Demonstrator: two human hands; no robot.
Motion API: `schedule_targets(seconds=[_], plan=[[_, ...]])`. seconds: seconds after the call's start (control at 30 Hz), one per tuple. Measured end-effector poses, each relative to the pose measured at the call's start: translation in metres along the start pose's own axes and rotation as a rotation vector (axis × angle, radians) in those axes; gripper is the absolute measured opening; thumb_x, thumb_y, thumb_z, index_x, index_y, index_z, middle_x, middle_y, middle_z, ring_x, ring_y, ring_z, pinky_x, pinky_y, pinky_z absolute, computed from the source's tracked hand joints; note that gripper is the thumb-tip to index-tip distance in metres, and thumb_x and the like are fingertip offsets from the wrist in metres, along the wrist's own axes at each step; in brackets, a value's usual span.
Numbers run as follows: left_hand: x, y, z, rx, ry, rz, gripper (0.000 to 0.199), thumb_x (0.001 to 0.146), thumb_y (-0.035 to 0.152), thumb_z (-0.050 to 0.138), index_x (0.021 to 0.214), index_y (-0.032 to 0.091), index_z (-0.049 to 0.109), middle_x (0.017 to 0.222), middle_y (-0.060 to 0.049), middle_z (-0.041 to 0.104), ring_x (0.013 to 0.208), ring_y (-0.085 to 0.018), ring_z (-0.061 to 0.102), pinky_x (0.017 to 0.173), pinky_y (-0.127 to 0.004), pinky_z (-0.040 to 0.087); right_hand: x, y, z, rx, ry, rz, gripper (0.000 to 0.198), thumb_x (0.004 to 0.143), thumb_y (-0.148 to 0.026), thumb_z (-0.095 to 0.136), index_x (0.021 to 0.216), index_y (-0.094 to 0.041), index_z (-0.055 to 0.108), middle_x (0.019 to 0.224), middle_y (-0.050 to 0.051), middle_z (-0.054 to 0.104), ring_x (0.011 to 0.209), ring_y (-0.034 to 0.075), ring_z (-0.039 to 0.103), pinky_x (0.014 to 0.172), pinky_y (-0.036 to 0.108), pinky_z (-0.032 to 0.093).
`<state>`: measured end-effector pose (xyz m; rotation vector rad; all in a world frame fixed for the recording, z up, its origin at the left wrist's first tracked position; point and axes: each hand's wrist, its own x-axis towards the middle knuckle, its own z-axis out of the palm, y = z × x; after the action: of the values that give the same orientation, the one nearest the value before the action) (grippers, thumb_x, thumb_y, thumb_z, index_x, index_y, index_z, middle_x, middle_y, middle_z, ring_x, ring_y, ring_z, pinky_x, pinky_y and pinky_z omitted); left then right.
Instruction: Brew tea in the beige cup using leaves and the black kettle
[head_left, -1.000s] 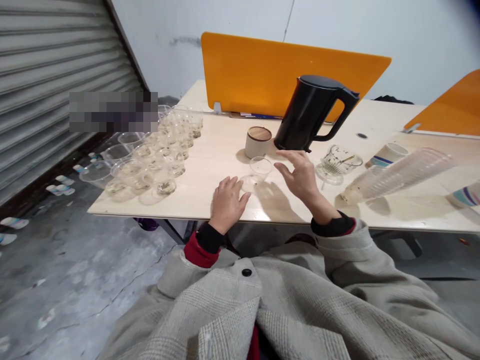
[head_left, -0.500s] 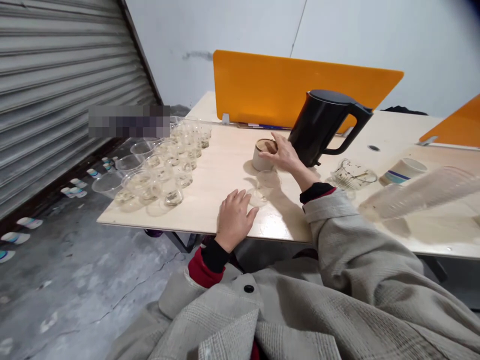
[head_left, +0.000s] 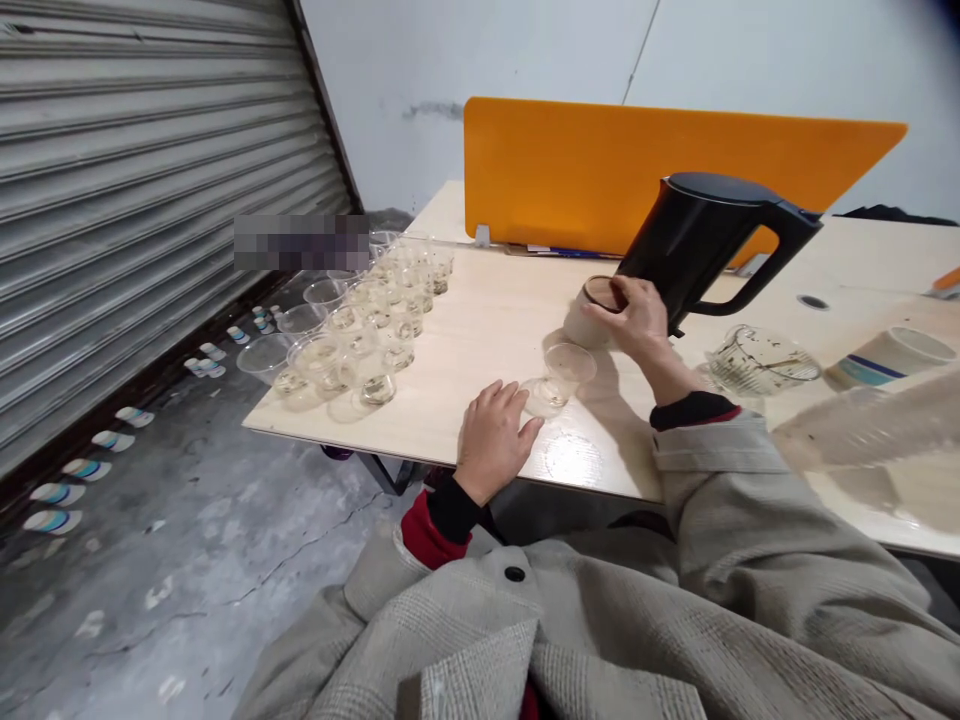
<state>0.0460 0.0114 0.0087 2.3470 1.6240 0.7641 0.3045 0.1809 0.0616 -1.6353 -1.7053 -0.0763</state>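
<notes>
My right hand (head_left: pixel 637 315) is closed on a small round off-white canister (head_left: pixel 583 325) with a brown top and a dark rim. The thumb lies at the near rim, while the other fingers reach over the far side. The canister leans slightly. In front of it, a clear plastic cup (head_left: pixel 571 366) lies on its side on the table. My left hand (head_left: pixel 495 435) rests palm down at the table's front edge, fingers stretched, just left of the cup's base. It holds nothing.
Behind my right hand stands a black kettle (head_left: pixel 694 240), close to an orange divider (head_left: pixel 555 170). Rows of clear cups (head_left: pixel 375 385) with dark bits inside fill the left. At right are a strainer-like clear bowl (head_left: pixel 765 360), a paper cup (head_left: pixel 892 355) and stacked plastic cups (head_left: pixel 862 420).
My view has turned, shifting the scene to the right. My right hand has closed further round the canister, which now tilts a little. The left hand stays by the cup.
</notes>
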Motion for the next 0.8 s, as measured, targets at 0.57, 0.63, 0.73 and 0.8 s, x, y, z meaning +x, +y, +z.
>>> schedule_targets(seconds=[0.57, 0.63, 0.73, 0.8], plan=[[-0.013, 0.002, 0.006, -0.251, 0.093, 0.254, 0.078, 0.095, 0.070, 0.071, 0.151, 0.018, 0.058, 0.153, -0.018, 0.066, 0.147, -0.035, 0.058, 0.125, -0.057, 0.047, -0.183, -0.038, -0.113, 0.083, -0.055, -0.133, 0.069, 0.089, -0.066, 0.073, 0.141, -0.021, 0.067, 0.137, 0.018, 0.068, 0.129, 0.038, 0.064, 0.110, 0.058, 0.054], [-0.015, 0.006, 0.006, -0.282, 0.045, 0.276, 0.086, 0.091, 0.072, 0.073, 0.155, 0.017, 0.054, 0.155, -0.020, 0.064, 0.147, -0.036, 0.058, 0.124, -0.056, 0.047, -0.188, -0.046, -0.102, 0.098, -0.069, -0.162, 0.070, 0.088, -0.066, 0.074, 0.143, -0.023, 0.066, 0.140, 0.018, 0.067, 0.131, 0.038, 0.063, 0.111, 0.059, 0.053], [-0.015, 0.008, 0.007, -0.323, -0.008, 0.264, 0.098, 0.084, 0.074, 0.080, 0.158, 0.017, 0.049, 0.158, -0.022, 0.061, 0.148, -0.037, 0.057, 0.123, -0.057, 0.048, -0.190, -0.057, -0.090, 0.110, -0.080, -0.194, 0.074, 0.089, -0.067, 0.074, 0.146, -0.021, 0.064, 0.141, 0.019, 0.065, 0.131, 0.039, 0.063, 0.110, 0.059, 0.054], [-0.014, 0.008, 0.008, -0.346, -0.022, 0.238, 0.103, 0.081, 0.074, 0.083, 0.160, 0.019, 0.045, 0.159, -0.022, 0.059, 0.147, -0.039, 0.058, 0.121, -0.059, 0.049, -0.190, -0.064, -0.087, 0.102, -0.094, -0.201, 0.079, 0.090, -0.069, 0.073, 0.150, -0.021, 0.060, 0.142, 0.020, 0.064, 0.131, 0.040, 0.062, 0.109, 0.060, 0.055]])
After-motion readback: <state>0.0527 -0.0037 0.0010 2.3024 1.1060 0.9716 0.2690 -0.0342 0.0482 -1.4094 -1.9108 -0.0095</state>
